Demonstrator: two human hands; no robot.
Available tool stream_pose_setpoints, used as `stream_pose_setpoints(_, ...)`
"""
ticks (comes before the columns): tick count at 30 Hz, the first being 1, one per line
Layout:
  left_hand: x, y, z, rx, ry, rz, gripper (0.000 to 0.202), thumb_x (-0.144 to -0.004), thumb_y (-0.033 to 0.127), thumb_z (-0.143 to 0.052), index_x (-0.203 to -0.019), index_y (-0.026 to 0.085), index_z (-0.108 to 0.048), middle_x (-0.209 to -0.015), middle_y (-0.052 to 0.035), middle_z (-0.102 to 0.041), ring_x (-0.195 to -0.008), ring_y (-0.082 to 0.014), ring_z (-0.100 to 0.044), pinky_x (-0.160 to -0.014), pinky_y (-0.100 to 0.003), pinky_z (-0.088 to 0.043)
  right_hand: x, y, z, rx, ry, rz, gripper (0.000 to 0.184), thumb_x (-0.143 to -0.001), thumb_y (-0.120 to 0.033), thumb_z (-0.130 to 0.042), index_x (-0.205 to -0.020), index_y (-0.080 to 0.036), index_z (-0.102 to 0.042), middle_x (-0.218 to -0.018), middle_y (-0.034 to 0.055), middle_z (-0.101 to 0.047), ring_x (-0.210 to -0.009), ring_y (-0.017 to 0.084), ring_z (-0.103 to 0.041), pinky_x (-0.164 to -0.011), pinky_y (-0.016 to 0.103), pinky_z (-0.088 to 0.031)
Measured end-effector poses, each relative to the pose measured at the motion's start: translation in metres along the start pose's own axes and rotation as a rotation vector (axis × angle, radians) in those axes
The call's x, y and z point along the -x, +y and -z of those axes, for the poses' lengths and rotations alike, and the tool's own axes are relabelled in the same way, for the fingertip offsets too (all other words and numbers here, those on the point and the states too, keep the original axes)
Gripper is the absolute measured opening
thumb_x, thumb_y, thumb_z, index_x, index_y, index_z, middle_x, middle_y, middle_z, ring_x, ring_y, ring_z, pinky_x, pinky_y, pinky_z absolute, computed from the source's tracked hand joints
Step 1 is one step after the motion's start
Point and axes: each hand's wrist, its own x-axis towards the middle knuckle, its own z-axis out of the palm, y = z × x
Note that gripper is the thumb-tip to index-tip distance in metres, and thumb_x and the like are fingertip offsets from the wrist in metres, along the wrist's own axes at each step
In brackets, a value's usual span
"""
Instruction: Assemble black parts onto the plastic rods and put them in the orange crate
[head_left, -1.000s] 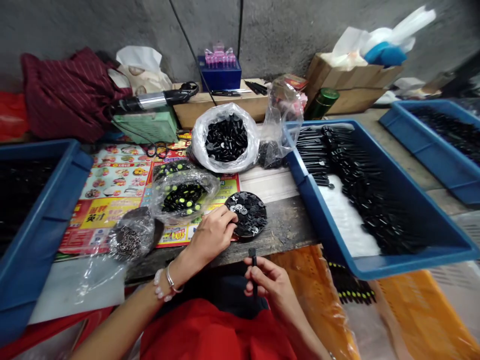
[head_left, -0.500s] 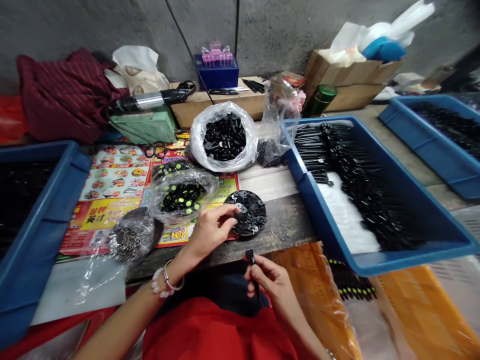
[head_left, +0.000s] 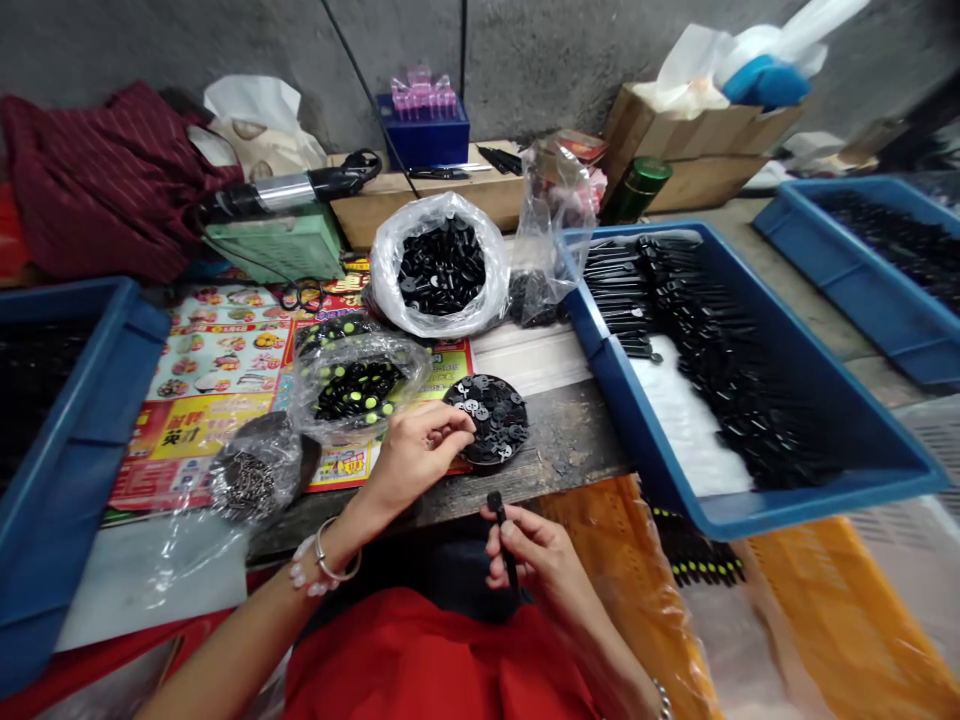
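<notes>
My left hand (head_left: pixel 421 450) is at the left rim of a round dish (head_left: pixel 525 445) that holds small flat black plastic pieces (head_left: pixel 499 420). Its thumb and fingertips are pinched together, and whatever lies between them is hidden. Below the dish, over my lap, my right hand (head_left: pixel 541 550) grips a slim black plastic part (head_left: pixel 501 520) with a squarish upper end. The part points upward, its lower end partly behind the fingers. Left of the dish sits a clear bag (head_left: pixel 420 375) of black pieces with yellow-green dots.
A larger bag (head_left: pixel 386 290) of black parts stands behind. To the right, a blue bin (head_left: pixel 795 370) holds rows of long black parts; another blue bin (head_left: pixel 97 400) is at the left. Small metal pieces (head_left: pixel 251 485) lie in plastic near the bench edge. A handheld tool (head_left: pixel 289 192) rests at the back.
My left fingers have closed from a looser curl over the pieces into a pinch, drawn back slightly toward the dish's left rim. The right hand keeps its hold. The view has shifted a little.
</notes>
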Motion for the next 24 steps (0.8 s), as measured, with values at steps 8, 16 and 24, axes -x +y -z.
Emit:
stream_pose_setpoints(8, 0.031, -0.004, -0.005, 0.383, -0.339, 0.436, 0.011, -0.07, 0.024, -0.066, -0.073, 0.013, -0.067, -0.057, 0.0014, -0.061, -0.048, -0.0098, -0.051, -0.047, -0.02, -0.043, 0.001, 0.009, -0.001, 0.195, 0.057, 0.215, 0.045, -0.072, -0.045, -0.077, -0.107, -0.017, -0.071, -0.068, 0.0019, -0.069, -0.048, 0.01, -0.059, -0.049, 0.021, -0.049)
stream_pose_setpoints(16, 0.042, -0.001, -0.01, 0.308, -0.313, 0.419, 0.009, -0.07, 0.022, -0.063, -0.069, 0.014, -0.066, -0.057, 0.0005, -0.061, -0.048, -0.0113, -0.053, -0.046, -0.021, -0.045, 0.01, 0.005, -0.013, 0.344, 0.123, 0.258, 0.045, -0.072, -0.047, -0.075, -0.104, -0.015, -0.074, -0.069, 0.0039, -0.07, -0.049, 0.013, -0.059, -0.049, 0.024, -0.049)
stream_pose_setpoints(24, 0.048, 0.005, -0.01, 0.024, -0.254, 0.24, 0.013, -0.073, 0.014, -0.056, -0.065, 0.016, -0.066, -0.056, 0.0007, -0.063, -0.05, -0.0119, -0.055, -0.049, -0.02, -0.043, 0.009, 0.008, -0.01, 0.323, 0.087, 0.231, 0.044, -0.072, -0.047, -0.076, -0.103, -0.017, -0.074, -0.069, 0.0034, -0.071, -0.049, 0.012, -0.058, -0.05, 0.024, -0.05)
